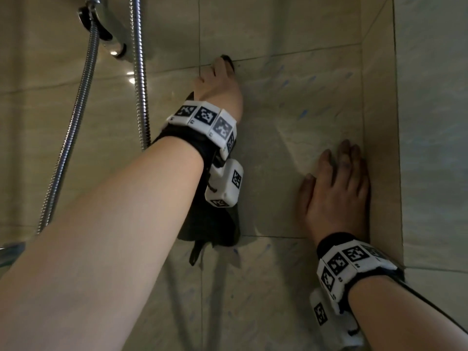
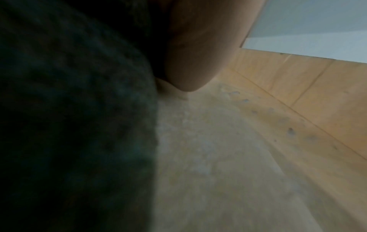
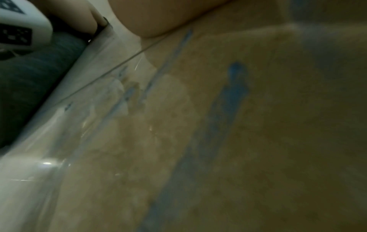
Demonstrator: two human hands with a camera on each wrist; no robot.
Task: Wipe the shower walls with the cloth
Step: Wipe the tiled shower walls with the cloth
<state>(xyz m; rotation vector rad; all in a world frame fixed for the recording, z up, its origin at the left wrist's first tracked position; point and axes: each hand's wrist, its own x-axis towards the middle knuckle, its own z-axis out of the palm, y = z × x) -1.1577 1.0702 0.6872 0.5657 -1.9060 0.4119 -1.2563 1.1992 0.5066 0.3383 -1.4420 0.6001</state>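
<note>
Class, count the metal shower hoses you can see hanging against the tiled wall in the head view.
2. One hose curves down at the far left; the other hose hangs straight beside it and passes behind the left forearm. Their lower ends are out of view.

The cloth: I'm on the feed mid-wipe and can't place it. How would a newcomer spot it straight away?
Start at the beige tiled wall, just right of the two ribbed metal shower hoses. The left hand presses there, and the cloth hangs down the wall from under it, past the wrist. It is the only dark, soft thing on the pale tiles; the right hand lies bare on the wall.
</note>
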